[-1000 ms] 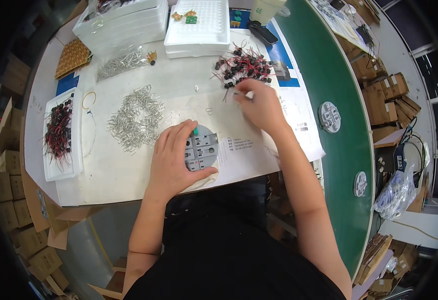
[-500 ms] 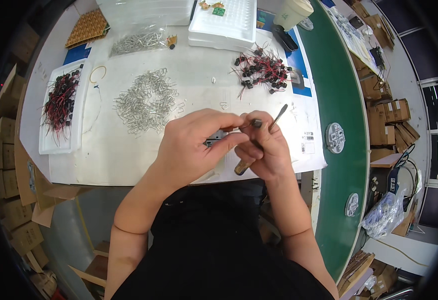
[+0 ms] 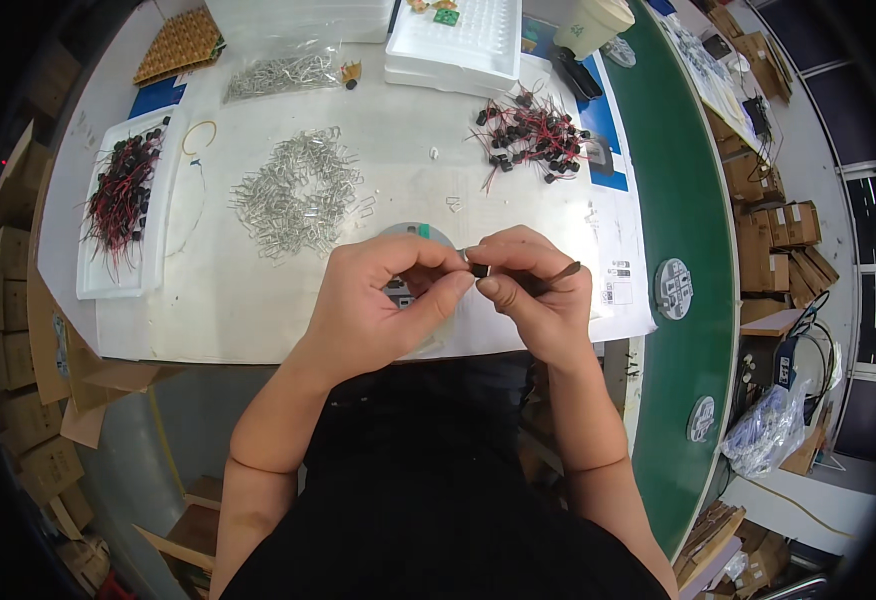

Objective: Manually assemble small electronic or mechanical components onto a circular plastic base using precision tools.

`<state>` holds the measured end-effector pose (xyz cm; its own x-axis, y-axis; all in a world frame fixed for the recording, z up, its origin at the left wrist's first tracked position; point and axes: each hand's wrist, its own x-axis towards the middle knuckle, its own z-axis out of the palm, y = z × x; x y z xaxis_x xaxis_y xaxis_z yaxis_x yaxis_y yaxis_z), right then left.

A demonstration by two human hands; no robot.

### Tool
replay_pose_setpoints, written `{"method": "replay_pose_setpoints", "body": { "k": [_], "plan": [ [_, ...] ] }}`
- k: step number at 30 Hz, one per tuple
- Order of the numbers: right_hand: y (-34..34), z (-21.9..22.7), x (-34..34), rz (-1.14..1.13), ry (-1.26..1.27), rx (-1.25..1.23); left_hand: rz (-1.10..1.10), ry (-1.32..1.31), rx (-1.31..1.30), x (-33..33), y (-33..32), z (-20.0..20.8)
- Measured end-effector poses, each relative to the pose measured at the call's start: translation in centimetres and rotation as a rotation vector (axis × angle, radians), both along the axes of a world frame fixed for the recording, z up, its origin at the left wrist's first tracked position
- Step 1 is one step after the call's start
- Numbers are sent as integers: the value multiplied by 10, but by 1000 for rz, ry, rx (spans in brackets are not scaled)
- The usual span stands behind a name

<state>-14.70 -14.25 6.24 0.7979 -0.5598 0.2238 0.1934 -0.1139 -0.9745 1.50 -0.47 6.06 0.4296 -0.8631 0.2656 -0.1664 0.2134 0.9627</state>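
Observation:
My left hand [image 3: 378, 300] and my right hand [image 3: 543, 295] meet fingertip to fingertip over the table's front. Pinched between them is a small black cylindrical part [image 3: 481, 270], like the wired ones in the pile. A pale bit shows beside it, too small to make out. My right hand also keeps a screwdriver [image 3: 570, 270] in its curled fingers; only its blade end shows, the handle being hidden. Behind and below my left hand lies a round grey disc-shaped piece [image 3: 420, 231] with a green patch, partly covered.
A heap of metal clips [image 3: 298, 195] lies left of centre, with a bag of clips [image 3: 283, 77] behind. Black parts with red wires fill a white tray [image 3: 162, 215] at left; another wired pile [image 3: 533, 135] lies at right. White foam trays [image 3: 453, 65] and a cup [image 3: 596, 25] stand farther back.
My right hand has turned inward and its fingertips have closed with the left's on the black part. The screwdriver has swung from upright to nearly level. More of the grey disc shows.

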Motion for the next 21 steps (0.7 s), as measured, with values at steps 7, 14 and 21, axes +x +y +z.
{"method": "replay_pose_setpoints", "body": {
  "k": [7, 14, 21],
  "plan": [
    [4, 6, -2, 11, 55, -265, -323, 637, 237, 16, 4, 4],
    [7, -10, -10, -37, 185, -435, -189, 418, 443, 19, 21, -9],
    [7, -16, 1, -52, 403, -713, 116, -580, 371, 4, 21, -20]
  ]
}}
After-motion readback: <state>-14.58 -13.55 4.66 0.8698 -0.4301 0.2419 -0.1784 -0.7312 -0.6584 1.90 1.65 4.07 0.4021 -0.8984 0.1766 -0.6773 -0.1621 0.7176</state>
